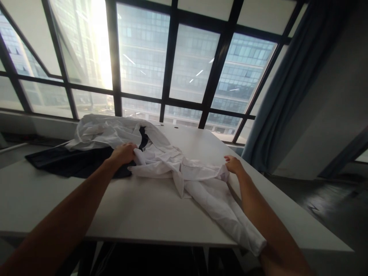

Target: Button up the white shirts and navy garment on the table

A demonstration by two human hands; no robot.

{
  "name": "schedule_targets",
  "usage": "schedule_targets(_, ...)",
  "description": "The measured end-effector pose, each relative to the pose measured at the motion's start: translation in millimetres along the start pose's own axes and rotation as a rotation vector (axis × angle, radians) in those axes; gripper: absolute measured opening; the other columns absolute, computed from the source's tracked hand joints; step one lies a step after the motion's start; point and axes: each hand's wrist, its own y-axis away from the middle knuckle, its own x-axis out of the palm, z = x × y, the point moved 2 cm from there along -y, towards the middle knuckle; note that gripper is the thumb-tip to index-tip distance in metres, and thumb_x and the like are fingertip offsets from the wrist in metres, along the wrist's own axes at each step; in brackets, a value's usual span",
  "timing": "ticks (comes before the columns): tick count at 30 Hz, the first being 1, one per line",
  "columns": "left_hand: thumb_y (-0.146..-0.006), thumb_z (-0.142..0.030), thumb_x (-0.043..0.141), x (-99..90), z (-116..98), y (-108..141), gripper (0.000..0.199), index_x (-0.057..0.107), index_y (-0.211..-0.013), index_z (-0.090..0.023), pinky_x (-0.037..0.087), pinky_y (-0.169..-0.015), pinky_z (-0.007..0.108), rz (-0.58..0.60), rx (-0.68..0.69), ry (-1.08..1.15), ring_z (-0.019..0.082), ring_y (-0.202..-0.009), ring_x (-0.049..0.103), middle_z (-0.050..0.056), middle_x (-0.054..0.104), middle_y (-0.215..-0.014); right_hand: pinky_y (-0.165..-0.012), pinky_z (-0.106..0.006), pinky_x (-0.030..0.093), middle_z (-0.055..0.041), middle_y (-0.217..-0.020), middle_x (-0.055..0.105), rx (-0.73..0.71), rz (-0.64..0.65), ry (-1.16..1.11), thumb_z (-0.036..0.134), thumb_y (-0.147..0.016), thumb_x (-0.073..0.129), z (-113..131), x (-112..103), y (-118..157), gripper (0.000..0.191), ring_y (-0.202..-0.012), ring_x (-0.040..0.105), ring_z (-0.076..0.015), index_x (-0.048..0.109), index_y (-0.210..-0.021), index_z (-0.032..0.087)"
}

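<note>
A white long-sleeved shirt lies crumpled across the table between my two hands. Its near sleeve runs toward me, and the cuff hangs past the table's front edge by my right forearm. My left hand is closed on the shirt's left part, the fingertips partly hidden. At the other end, my right hand pinches the cloth near the shirt's right edge. Left of the shirt, a dark navy garment is spread flat, with more bunched white cloth on top of it.
The white table reaches to the windows, with a small round cable hole near its far edge. A blue-grey curtain hangs beyond the right edge. The floor shows at the right.
</note>
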Motion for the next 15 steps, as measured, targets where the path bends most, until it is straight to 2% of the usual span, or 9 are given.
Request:
schedule_targets(2,-0.082,-0.018,0.051,-5.8,-22.7,5.3,0.033,0.07,-0.109,-0.014,0.046,-0.095,0.04,-0.125,0.095,-0.069,0.029,-0.107,0.064,0.013,0.069,-0.116,-0.091,-0.04,0.046,-0.0131,-0.107,0.066,-0.188,0.034,-0.09,0.031,-0.073,0.071,38.3,5.4,8.6,0.033,-0.105,0.061,-0.0309,0.071,-0.105,0.022)
schedule_targets(3,-0.087,-0.021,0.047,-6.1,-35.4,9.7,0.034,0.069,-0.113,-0.014,0.045,-0.098,0.04,-0.166,0.155,-0.053,0.029,-0.11,0.063,0.013,0.068,-0.118,-0.093,-0.04,0.046,-0.012,-0.113,0.066,-0.277,0.103,-0.136,0.036,-0.073,0.072,57.9,10.0,15.0,0.038,-0.109,0.059,-0.0308,0.07,-0.109,0.023)
schedule_targets(4,-0.091,-0.025,0.045,-3.6,-48.5,15.0,0.035,0.068,-0.114,-0.014,0.043,-0.1,0.041,-0.153,0.224,-0.027,0.028,-0.111,0.062,0.013,0.069,-0.119,-0.094,-0.039,0.046,-0.011,-0.117,0.065,-0.344,0.209,-0.168,0.04,-0.073,0.074,76.0,16.0,22.4,0.044,-0.111,0.059,-0.0309,0.07,-0.113,0.024)
schedule_targets(6,-0.092,-0.035,0.048,8.6,-73.7,28.0,0.038,0.067,-0.119,-0.016,0.042,-0.102,0.04,0.011,0.394,0.017,0.028,-0.114,0.061,0.012,0.068,-0.121,-0.091,-0.036,0.048,-0.0099,-0.123,0.064,-0.425,0.471,-0.194,0.046,-0.07,0.078,104.4,30.3,37.7,0.057,-0.112,0.059,-0.0304,0.067,-0.121,0.023)
schedule_targets(8,-0.086,-0.035,0.058,25.3,-92.4,41.5,0.043,0.064,-0.125,-0.018,0.041,-0.102,0.039,0.242,0.529,0.035,0.028,-0.116,0.06,0.011,0.067,-0.124,-0.085,-0.032,0.049,-0.0092,-0.115,0.068,-0.461,0.627,-0.159,0.045,-0.066,0.08,119.8,42.4,48.3,0.057,-0.104,0.062,-0.0287,0.07,-0.116,0.019)
schedule_targets(11,-0.078,-0.018,0.06,43.7,-102.0,52.5,0.041,0.069,-0.118,-0.021,0.043,-0.097,0.032,0.48,0.633,0.087,0.025,-0.109,0.063,0.007,0.071,-0.116,-0.073,-0.028,0.047,-0.005,-0.088,0.072,-0.465,0.672,-0.095,0.041,-0.066,0.077,119.8,48.7,48.9,0.035,-0.083,0.064,-0.0237,0.075,-0.092,0.016)
schedule_targets(13,-0.072,-0.007,0.055,46.0,-97.6,51.0,0.036,0.075,-0.099,-0.02,0.044,-0.09,0.027,0.538,0.679,0.151,0.02,-0.097,0.066,0.005,0.074,-0.103,-0.065,-0.026,0.045,-0.0025,-0.076,0.069,-0.406,0.657,-0.15,0.043,-0.07,0.072,107.7,42.8,41.0,0.03,-0.072,0.061,-0.0203,0.072,-0.081,0.015)
schedule_targets(15,-0.063,-0.001,0.05,39.9,-87.3,43.9,0.032,0.074,-0.075,-0.018,0.044,-0.084,0.023,0.541,0.718,0.188,0.017,-0.083,0.066,0.003,0.074,-0.088,-0.062,-0.025,0.043,-0.0024,-0.073,0.067,-0.301,0.585,-0.246,0.045,-0.073,0.068,88.2,30.0,30.2,0.031,-0.067,0.058,-0.0179,0.07,-0.078,0.014)
